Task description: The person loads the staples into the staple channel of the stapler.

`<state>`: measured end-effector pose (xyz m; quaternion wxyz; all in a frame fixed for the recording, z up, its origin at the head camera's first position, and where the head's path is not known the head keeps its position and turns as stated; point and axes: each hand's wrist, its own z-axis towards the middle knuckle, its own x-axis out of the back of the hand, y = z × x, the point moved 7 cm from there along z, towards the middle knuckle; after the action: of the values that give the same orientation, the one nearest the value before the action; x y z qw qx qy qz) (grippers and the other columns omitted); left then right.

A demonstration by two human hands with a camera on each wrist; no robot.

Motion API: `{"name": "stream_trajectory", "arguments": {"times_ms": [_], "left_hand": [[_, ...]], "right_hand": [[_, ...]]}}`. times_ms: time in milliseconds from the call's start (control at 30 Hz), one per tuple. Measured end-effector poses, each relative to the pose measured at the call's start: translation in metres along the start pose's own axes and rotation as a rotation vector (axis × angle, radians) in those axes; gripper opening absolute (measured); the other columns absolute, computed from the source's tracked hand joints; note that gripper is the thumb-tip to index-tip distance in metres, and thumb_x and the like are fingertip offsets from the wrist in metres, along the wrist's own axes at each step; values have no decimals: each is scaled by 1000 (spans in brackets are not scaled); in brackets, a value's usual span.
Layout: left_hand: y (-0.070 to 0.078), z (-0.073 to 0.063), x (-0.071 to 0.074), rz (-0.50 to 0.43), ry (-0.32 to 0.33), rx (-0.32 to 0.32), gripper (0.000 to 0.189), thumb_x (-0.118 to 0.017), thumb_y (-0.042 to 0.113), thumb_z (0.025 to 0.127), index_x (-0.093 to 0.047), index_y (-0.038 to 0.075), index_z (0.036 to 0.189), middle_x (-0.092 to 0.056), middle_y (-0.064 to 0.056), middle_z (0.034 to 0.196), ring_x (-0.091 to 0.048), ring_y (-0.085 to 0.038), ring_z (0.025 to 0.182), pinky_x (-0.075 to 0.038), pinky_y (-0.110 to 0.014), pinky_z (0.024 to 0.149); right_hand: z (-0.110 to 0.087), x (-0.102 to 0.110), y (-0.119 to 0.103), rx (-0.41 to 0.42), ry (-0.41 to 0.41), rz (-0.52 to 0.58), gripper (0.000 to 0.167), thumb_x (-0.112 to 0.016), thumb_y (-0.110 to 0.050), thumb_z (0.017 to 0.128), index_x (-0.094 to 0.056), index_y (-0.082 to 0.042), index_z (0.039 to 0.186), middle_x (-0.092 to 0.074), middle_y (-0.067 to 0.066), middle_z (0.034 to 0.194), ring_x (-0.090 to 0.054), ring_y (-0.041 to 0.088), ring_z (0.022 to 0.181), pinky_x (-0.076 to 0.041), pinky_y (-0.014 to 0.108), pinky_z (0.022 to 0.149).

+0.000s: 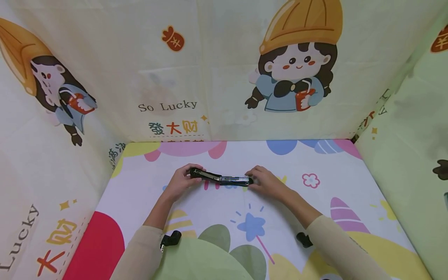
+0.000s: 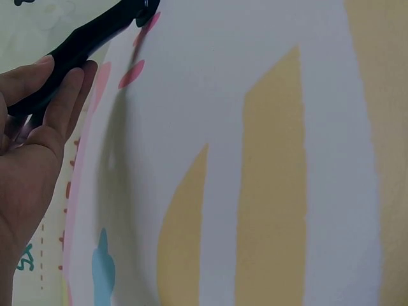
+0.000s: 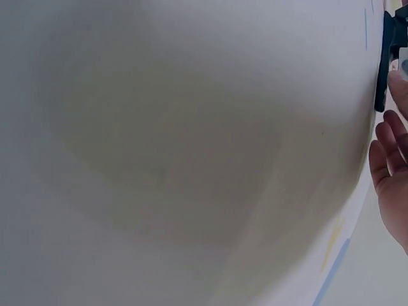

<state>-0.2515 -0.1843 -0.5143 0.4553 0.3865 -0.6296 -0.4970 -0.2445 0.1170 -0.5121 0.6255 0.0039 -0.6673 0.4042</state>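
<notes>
An opened-out black stapler (image 1: 233, 180) spans the gap between my two hands in the head view, its two halves meeting at a slight bend, with metal showing along both. Around the left half, my left hand (image 1: 179, 182) grips with thumb and fingers. In the left wrist view the dark arm of the stapler (image 2: 86, 41) slants up from that grip above the sheet. My right hand (image 1: 267, 183) pinches the far right end, thumb on the near side and fingers behind. At the right wrist view's edge, the thumb lies against the stapler (image 3: 383, 70).
A printed cloth with pastel shapes covers the table (image 1: 280, 217). Cloth walls with cartoon figures enclose the back (image 1: 224, 77) and both sides. Small black devices sit at the left cuff (image 1: 171, 238) and the right cuff (image 1: 304, 240).
</notes>
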Motion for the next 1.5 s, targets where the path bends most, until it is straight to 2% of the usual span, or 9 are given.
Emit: {"name": "stream_trajectory", "arguments": {"times_ms": [200, 467, 733, 1000, 1233, 1367, 1500], "left_hand": [[2, 0, 0, 0, 4, -6, 43, -78, 2, 90, -65, 4, 131, -61, -20, 138, -57, -28, 116, -54, -20, 85], [7, -1, 0, 10, 8, -16, 44, -78, 2, 90, -64, 3, 132, -61, -20, 137, -58, -29, 117, -55, -19, 86], [15, 1, -3, 1, -13, -48, 46, -78, 0, 90, -63, -1, 133, -61, -23, 136, -62, -30, 113, -56, -19, 86], [19, 3, -7, -13, -26, -70, 47, -77, 3, 91, -61, -3, 135, -61, -23, 136, -65, -23, 113, -56, -19, 88], [27, 4, -12, 41, -21, -104, 45, -75, -1, 91, -62, -4, 134, -63, -22, 132, -68, -29, 113, -56, -20, 87], [33, 5, -16, 96, -16, -112, 43, -77, 2, 90, -65, 0, 131, -67, -18, 128, -69, -32, 116, -57, -23, 92], [39, 7, -20, 148, -12, -108, 41, -80, 6, 89, -67, 4, 129, -69, -13, 124, -69, -29, 115, -56, -28, 96]], "right_hand": [[-1, -1, 5, -27, -10, -8, 38, -83, -17, 88, -71, -4, 122, -65, 6, 110, -59, 16, 95, -53, 39, 88], [-1, -2, 7, -41, -27, 23, 33, -82, -13, 89, -71, -1, 117, -65, 6, 105, -66, 18, 97, -56, 37, 89], [1, 1, 7, -46, -29, 9, 30, -81, -13, 89, -70, -2, 115, -66, 6, 103, -64, 17, 93, -56, 36, 86], [1, 0, 7, -57, -6, 42, 29, -83, -13, 88, -71, -2, 112, -66, 5, 101, -65, 17, 93, -57, 34, 85], [-1, -1, 5, -75, 14, 71, 28, -83, -12, 87, -71, -2, 110, -66, 5, 101, -66, 18, 93, -57, 34, 85], [-1, -1, 6, -84, 6, 71, 28, -83, -12, 87, -71, -2, 110, -66, 5, 101, -65, 18, 93, -57, 34, 85], [-1, -1, 7, -93, 3, 76, 27, -83, -12, 87, -71, -3, 110, -67, 5, 101, -66, 17, 93, -57, 34, 85]]}}
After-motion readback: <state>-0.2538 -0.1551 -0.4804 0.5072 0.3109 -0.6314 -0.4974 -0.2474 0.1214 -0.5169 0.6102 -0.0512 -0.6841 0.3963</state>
